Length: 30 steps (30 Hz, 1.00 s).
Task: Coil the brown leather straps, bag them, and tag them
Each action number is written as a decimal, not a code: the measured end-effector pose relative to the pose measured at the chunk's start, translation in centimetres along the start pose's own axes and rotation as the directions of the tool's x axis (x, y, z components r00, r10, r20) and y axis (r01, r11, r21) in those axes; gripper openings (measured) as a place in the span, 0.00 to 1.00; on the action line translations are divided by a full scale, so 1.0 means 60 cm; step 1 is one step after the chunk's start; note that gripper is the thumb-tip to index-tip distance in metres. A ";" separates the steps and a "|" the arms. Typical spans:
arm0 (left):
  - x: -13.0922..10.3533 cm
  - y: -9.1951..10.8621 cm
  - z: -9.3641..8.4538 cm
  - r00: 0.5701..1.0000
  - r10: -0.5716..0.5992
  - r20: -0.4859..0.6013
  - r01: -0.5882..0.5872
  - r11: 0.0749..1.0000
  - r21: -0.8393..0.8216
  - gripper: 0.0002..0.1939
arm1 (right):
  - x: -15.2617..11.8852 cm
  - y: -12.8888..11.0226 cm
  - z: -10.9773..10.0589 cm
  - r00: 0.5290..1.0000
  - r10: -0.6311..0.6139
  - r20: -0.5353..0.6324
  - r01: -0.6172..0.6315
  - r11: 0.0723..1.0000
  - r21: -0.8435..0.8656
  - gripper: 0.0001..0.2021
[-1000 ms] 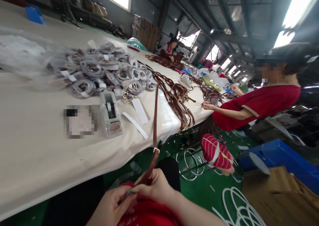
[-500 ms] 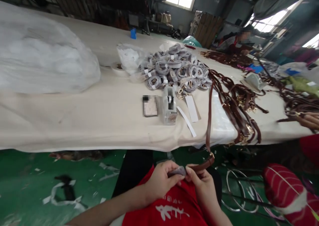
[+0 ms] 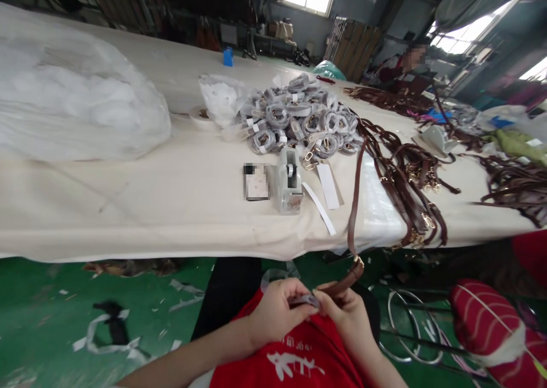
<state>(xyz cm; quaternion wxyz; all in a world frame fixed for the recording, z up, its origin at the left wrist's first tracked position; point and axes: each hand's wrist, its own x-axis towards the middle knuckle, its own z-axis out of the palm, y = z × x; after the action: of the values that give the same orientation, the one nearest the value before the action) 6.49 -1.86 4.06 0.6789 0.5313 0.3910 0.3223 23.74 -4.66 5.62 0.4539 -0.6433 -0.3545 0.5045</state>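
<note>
Low centre, our left hand (image 3: 273,317) pinches a grey wrapped piece (image 3: 304,301) just beside our right (image 3: 352,319), which, nearer the buckle (image 3: 358,261), clamps the brown strap (image 3: 355,205) rising steeply tableward.

Brown buckled strap (image 3: 354,217), draped over table edge (image 3: 256,253)

In our head view, left hand (image 3: 280,311) pinches grey wrap (image 3: 304,301); right hand (image 3: 348,311) grips brown strap (image 3: 355,205), which runs down over the table (image 3: 205,194) edge. We note tape dispenser (image 3: 290,182) beside white strips (image 3: 327,186), wrapped coils (image 3: 299,114) heaped behind, loose straps (image 3: 397,188) to the right.
</note>
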 end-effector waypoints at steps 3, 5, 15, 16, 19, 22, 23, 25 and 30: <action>0.003 0.010 -0.004 1.000 -0.001 0.020 -0.001 0.996 0.088 0.14 | 0.009 0.006 -0.003 0.997 0.013 -0.079 -0.003 0.993 0.120 0.17; 0.004 0.010 -0.007 0.999 -0.051 0.015 0.048 0.990 0.133 0.10 | 0.014 0.010 -0.004 0.996 0.018 -0.092 -0.002 0.984 0.176 0.17; -0.003 0.013 -0.010 0.990 0.103 0.101 -0.131 0.938 0.322 0.10 | -0.001 0.011 -0.001 0.996 -0.011 -0.083 0.017 0.998 0.067 0.17; -0.004 0.013 -0.011 0.986 0.122 0.111 -0.154 0.924 0.350 0.10 | -0.003 0.009 0.000 0.997 -0.015 -0.081 0.019 0.999 0.050 0.17; -0.004 0.009 -0.013 0.975 0.157 0.159 -0.211 0.879 0.427 0.11 | -0.005 0.003 -0.004 0.999 -0.027 -0.037 0.028 0.999 0.021 0.16; -0.005 0.002 -0.015 0.963 0.147 0.228 -0.238 0.858 0.455 0.13 | -0.007 -0.003 -0.012 0.994 -0.063 0.091 0.066 0.997 -0.036 0.14; -0.005 0.001 -0.015 0.963 0.136 0.234 -0.232 0.859 0.457 0.13 | -0.008 -0.003 -0.015 0.989 -0.079 0.123 0.086 0.994 -0.060 0.13; -0.007 0.001 -0.013 0.969 0.084 0.231 -0.180 0.884 0.432 0.15 | -0.013 -0.003 -0.017 0.983 -0.112 0.143 0.128 0.986 -0.108 0.12; -0.015 0.002 -0.002 0.967 -0.101 0.232 0.035 0.961 0.274 0.19 | -0.023 -0.002 -0.015 0.971 -0.198 0.134 0.224 0.948 -0.226 0.12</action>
<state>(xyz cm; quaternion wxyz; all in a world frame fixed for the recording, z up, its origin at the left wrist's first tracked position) 5.93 -2.55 4.34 0.6544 0.6400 0.3627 0.1751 24.28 -6.08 6.23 0.4045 -0.6229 -0.5038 0.4410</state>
